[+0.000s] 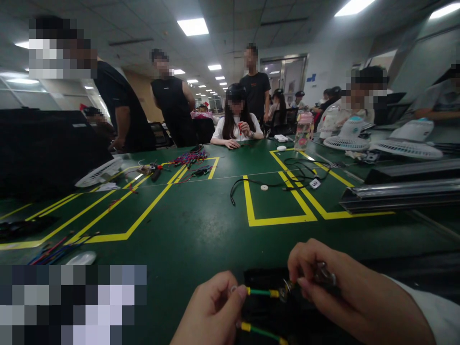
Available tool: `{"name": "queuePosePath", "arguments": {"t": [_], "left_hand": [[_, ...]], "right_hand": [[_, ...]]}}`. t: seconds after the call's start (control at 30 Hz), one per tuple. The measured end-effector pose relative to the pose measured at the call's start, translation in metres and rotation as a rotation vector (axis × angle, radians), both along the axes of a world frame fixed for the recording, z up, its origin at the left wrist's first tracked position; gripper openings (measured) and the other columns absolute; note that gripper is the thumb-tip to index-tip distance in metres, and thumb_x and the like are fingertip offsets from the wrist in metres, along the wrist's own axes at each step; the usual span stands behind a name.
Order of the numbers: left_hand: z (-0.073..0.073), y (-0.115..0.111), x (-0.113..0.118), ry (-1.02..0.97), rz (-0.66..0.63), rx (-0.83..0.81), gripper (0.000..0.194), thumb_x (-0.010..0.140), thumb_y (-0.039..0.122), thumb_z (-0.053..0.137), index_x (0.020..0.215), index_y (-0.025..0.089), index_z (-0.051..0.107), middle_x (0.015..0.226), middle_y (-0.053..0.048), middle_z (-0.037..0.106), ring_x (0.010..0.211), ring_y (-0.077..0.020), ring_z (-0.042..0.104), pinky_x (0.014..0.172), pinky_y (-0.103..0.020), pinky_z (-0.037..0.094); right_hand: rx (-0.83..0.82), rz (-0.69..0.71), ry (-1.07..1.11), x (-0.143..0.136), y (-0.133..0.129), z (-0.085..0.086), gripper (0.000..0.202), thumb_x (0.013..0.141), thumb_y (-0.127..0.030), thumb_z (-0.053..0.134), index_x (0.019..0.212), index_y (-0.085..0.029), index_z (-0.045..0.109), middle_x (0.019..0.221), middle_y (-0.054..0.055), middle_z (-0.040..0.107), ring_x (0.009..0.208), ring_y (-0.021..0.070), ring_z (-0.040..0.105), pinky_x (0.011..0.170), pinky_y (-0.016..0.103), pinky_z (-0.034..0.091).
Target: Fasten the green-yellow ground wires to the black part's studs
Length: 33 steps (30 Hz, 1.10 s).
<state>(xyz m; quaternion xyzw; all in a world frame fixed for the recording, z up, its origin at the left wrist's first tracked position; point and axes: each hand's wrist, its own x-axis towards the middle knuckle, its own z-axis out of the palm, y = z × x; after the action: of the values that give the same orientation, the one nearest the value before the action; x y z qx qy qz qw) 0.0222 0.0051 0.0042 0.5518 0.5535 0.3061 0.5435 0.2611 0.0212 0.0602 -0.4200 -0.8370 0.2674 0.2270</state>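
Note:
My left hand (pixel 215 309) pinches one end of a short green wire (pixel 263 292) with yellow sleeves near both ends. The wire's other end meets small metal parts (pixel 285 290) just beside the fingertips of my right hand (pixel 334 287). That hand is closed, with shiny metal pieces (pixel 325 275) partly hidden in its curled fingers. Below lies a second green wire (pixel 264 331) with yellow sleeves, close under my left fingertips. Both wires are over a black item at the near table edge.
The green table (pixel 204 220) has yellow tape outlines. Black cables (pixel 266 181) lie ahead, and bundled coloured wires (pixel 190 156) further left. Black metal profiles (pixel 402 191) and white fans (pixel 347 136) are at right. A person (pixel 235 122) sits opposite; others stand behind.

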Motion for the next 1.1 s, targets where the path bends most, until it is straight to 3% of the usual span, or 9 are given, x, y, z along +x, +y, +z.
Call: {"name": "queuePosePath", "arguments": {"t": [0.67, 0.8, 0.93, 1.1], "left_hand": [[0.0069, -0.0029, 0.0024, 0.012, 0.018, -0.018, 0.031, 0.090, 0.037, 0.048, 0.063, 0.023, 0.041, 0.040, 0.013, 0.038, 0.034, -0.0063, 0.033, 0.038, -0.017, 0.020], [0.0063, -0.0016, 0.0023, 0.021, 0.023, -0.013, 0.030, 0.090, 0.036, 0.048, 0.063, 0.023, 0.042, 0.042, 0.012, 0.039, 0.033, -0.0062, 0.035, 0.036, -0.017, 0.019], [0.0008, 0.0006, 0.0015, 0.022, 0.018, -0.034, 0.030, 0.087, 0.039, 0.049, 0.063, 0.023, 0.043, 0.045, 0.011, 0.041, 0.033, -0.0062, 0.037, 0.034, -0.017, 0.019], [-0.0015, 0.0000, 0.0010, -0.019, 0.015, -0.021, 0.031, 0.088, 0.039, 0.049, 0.063, 0.023, 0.041, 0.043, 0.012, 0.041, 0.033, -0.0058, 0.036, 0.035, -0.017, 0.017]], "right_hand": [[0.004, 0.043, -0.169, -0.0031, -0.0039, -0.0050, 0.022, 0.083, -0.004, 0.042, 0.087, -0.025, 0.045, 0.079, -0.002, 0.062, 0.065, 0.0166, 0.059, 0.060, 0.030, 0.047], [0.028, 0.070, -0.227, -0.0032, -0.0056, -0.0031, 0.024, 0.078, -0.003, 0.044, 0.084, -0.025, 0.046, 0.077, -0.002, 0.063, 0.063, 0.0172, 0.059, 0.058, 0.029, 0.047], [0.052, 0.110, -0.181, -0.0023, -0.0043, -0.0051, 0.024, 0.076, -0.002, 0.044, 0.083, -0.025, 0.046, 0.076, -0.002, 0.063, 0.062, 0.0160, 0.058, 0.057, 0.027, 0.046], [0.035, 0.039, -0.014, 0.0005, 0.0002, -0.0009, 0.021, 0.080, -0.005, 0.046, 0.085, -0.025, 0.048, 0.079, -0.003, 0.063, 0.065, 0.0143, 0.058, 0.061, 0.027, 0.046]]}}
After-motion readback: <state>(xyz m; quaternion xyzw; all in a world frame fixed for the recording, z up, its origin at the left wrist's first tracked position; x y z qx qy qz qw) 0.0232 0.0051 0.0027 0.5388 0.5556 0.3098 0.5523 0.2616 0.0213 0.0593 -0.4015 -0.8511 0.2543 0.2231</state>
